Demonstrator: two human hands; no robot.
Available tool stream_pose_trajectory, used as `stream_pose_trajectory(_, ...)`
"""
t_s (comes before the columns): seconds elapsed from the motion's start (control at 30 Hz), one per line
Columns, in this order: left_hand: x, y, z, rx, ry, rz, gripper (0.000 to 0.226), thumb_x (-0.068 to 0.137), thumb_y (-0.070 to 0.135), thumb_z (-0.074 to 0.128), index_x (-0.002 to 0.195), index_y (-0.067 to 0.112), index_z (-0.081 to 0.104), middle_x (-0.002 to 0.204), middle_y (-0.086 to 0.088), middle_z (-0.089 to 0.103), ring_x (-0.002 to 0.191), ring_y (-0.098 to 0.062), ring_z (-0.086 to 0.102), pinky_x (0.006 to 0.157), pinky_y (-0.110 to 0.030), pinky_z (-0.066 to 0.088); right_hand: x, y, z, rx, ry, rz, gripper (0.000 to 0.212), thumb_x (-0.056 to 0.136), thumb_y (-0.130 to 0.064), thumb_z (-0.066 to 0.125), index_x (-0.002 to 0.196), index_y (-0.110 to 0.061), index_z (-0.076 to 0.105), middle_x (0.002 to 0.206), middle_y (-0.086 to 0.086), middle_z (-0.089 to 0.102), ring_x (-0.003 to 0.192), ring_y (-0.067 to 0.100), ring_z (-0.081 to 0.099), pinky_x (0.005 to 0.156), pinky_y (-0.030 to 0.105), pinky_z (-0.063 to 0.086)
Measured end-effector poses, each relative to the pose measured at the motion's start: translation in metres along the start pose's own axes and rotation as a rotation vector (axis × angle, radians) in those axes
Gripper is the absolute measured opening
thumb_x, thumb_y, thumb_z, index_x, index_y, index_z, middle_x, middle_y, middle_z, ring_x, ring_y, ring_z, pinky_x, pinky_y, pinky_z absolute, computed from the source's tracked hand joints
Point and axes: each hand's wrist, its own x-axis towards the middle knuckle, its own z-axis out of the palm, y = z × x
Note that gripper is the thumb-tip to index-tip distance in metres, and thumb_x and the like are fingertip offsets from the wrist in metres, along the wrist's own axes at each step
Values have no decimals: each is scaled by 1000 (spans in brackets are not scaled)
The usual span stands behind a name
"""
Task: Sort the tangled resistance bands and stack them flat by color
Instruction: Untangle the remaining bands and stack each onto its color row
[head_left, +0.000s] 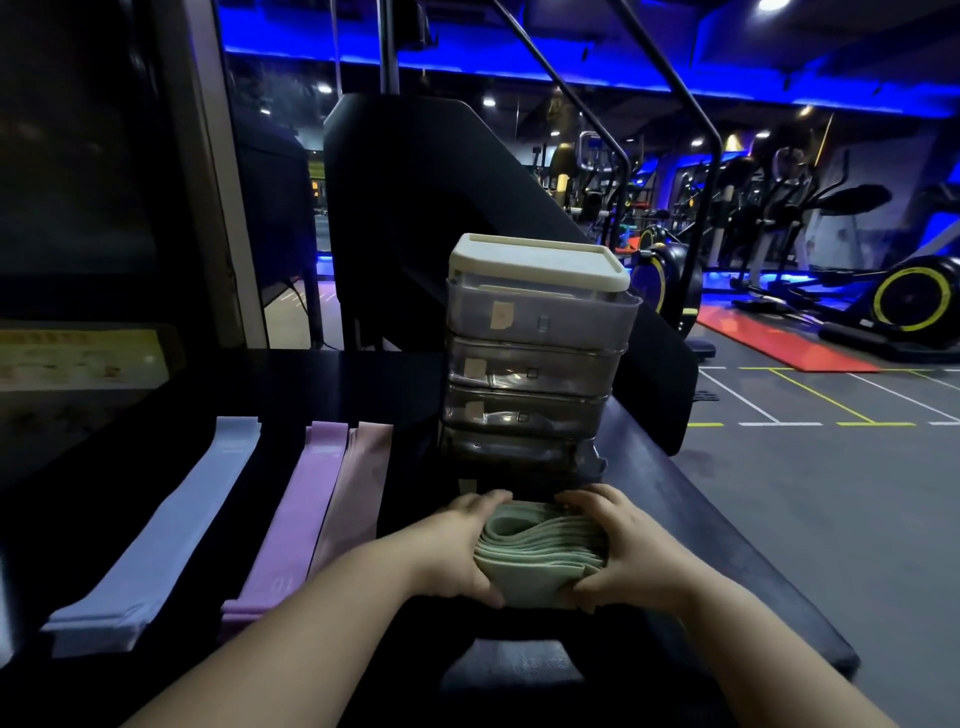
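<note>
Just in front of the drawer unit, a folded bundle of matte green bands shows its layered edges. Both hands curl round it, the left hand gripping its left side and the right hand its right. Left of the unit, on the dark table, three flat fabric loops lie: a blue band, apart from it a purple band and a pink band edge to edge. The unit stacks smoky translucent drawers under a cream lid.

Dim, blue ceiling glow, warped edges
</note>
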Motion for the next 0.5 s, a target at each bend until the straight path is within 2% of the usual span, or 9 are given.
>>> stream_pose_trajectory(0.17,0,-8,6,-159,130,-44,105,66,27,88,147,34,22,138,0,45,121,-13,47,101,-19,37,-3,8,2,59,81,32,86,46,-53,76,127,-46,50,111,-22,61,99,-4,59,85,23,51)
stream_pose_trajectory(0.33,3,-17,17,-418,250,-125,104,56,17,93,139,24,31,126,7,52,112,-7,52,92,-10,36,-5,10,12,184,130,118,80,41,-52,79,116,-48,53,106,-24,63,98,-12,58,80,6,43)
stream_pose_trajectory(0.43,8,-21,21,-459,212,-144,79,52,11,93,118,21,51,111,5,65,99,-10,62,90,-21,49,-2,11,12,177,103,115,60,44,-49,76,98,-50,52,93,-18,67,87,-9,61,72,10,47)
stream_pose_trajectory(0.5,10,-20,21,-486,207,-136,61,54,5,91,102,23,57,100,1,69,86,-9,64,83,-24,52,-2,10,12,162,86,78,53,47,-48,72,96,-47,51,90,-16,66,84,-4,61,72,19,50)
